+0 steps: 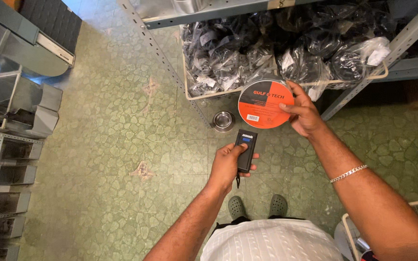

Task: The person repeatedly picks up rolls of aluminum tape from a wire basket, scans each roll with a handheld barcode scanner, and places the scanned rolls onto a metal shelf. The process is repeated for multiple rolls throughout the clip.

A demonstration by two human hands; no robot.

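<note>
My right hand (305, 112) holds a round flat reel (263, 104) with an orange and black label facing up, gripped at its right edge. My left hand (228, 164) grips a small black handheld scanner (246, 150), thumb on its top, pointed toward the reel just above it. The two sit a short gap apart over a green tiled floor.
A bin (286, 89) of bagged black cables sits on the metal shelf (170, 72) ahead. A small steel bowl (223, 121) stands on the floor by the shelf leg. Sheet-metal ducts and grey racks (10, 106) line the left. A white wire basket (351, 232) is at my lower right.
</note>
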